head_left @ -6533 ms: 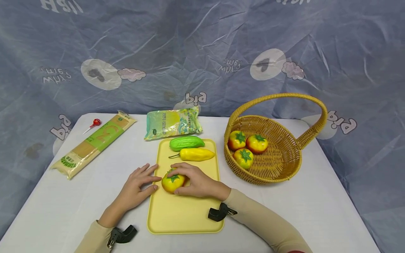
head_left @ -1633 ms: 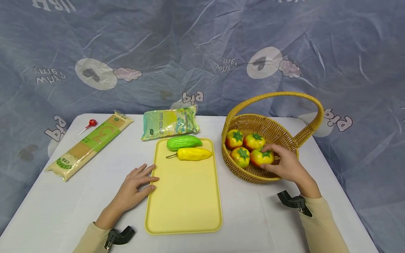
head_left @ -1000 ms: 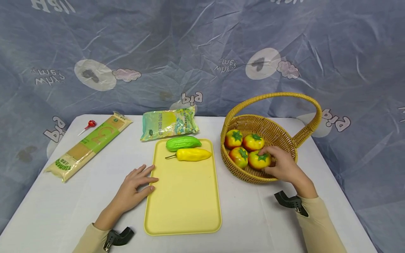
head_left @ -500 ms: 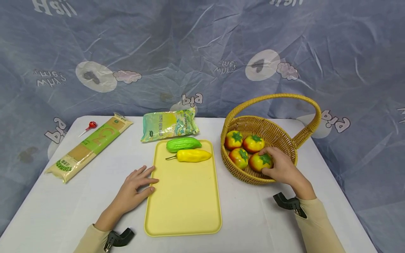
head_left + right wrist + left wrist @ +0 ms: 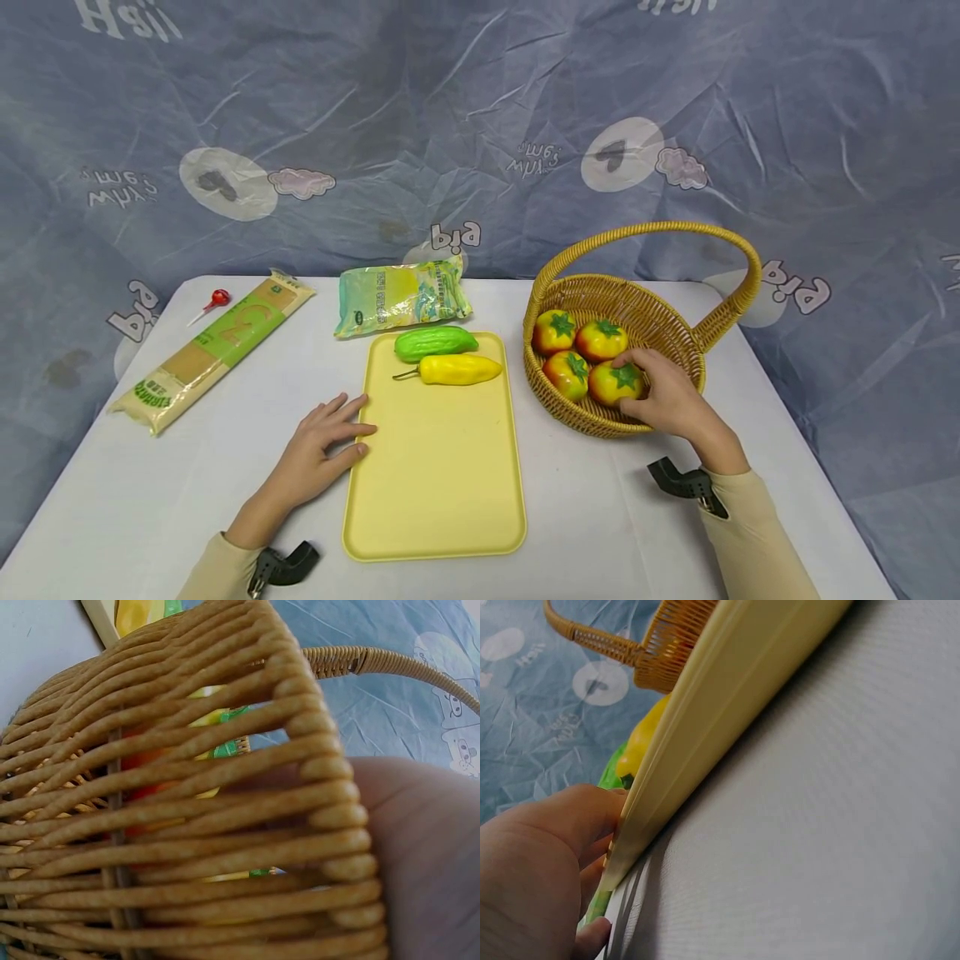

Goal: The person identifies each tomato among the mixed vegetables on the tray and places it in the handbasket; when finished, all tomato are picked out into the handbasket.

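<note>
In the head view, my right hand (image 5: 667, 392) reaches into the wicker basket (image 5: 678, 321), its fingers and thumb curled at the right side of a yellow-red toy tomato (image 5: 611, 385). Three other tomatoes (image 5: 555, 332) lie close by in the basket's left part. The right wrist view shows mostly woven basket wall (image 5: 187, 847), with the fingers hidden behind it. My left hand (image 5: 318, 450) lies with fingers spread at the left edge of the yellow tray (image 5: 435, 475). At the tray's far end are a green bumpy gourd (image 5: 435, 342) and a yellow pepper (image 5: 461, 370).
Behind the tray lies a green-yellow packet (image 5: 401, 296). A long noodle packet (image 5: 217, 346) sits at the left, beside a red lollipop (image 5: 220, 297). The basket's tall handle (image 5: 660, 227) arches above its rim. A blue-grey cloth (image 5: 450, 108) hangs behind the white table.
Earlier, my right hand held the tomato on the tray; it has carried it right into the basket. Over the last second the tomato shifts slightly under the fingers. My left hand stays at the tray edge.
</note>
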The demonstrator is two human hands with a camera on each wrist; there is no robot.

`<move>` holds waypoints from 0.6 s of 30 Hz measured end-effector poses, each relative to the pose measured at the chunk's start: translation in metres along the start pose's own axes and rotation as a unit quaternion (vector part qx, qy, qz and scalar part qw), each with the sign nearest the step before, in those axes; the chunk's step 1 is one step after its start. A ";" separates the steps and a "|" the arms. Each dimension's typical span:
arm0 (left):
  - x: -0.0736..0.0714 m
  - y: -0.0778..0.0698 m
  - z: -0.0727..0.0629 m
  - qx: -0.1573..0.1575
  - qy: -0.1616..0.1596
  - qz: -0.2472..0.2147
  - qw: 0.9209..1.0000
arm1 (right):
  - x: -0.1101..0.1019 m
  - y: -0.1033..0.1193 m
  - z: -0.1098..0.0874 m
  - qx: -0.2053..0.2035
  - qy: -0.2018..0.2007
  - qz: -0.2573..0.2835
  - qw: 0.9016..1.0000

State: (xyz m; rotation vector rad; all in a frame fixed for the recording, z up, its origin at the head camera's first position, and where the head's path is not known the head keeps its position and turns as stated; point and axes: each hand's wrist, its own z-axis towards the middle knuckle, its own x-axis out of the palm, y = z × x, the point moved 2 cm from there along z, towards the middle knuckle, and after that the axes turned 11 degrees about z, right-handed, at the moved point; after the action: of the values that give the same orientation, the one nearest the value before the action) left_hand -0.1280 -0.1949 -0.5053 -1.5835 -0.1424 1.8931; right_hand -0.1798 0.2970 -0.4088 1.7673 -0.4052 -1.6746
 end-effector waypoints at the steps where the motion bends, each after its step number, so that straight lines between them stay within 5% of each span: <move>1: 0.000 0.000 0.000 0.001 -0.001 0.000 1.000 | 0.000 0.000 0.000 0.000 -0.002 0.001 1.000; 18: 0.000 0.000 0.005 0.000 0.029 0.001 1.000 | -0.008 -0.001 -0.003 -0.018 -0.021 0.031 0.999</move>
State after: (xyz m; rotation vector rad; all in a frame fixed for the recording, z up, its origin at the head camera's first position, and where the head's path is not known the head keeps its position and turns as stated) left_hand -0.1327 -0.1930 -0.5034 -1.6368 -0.1167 1.8467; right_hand -0.1786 0.3037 -0.4032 1.6790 -0.4415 -1.6664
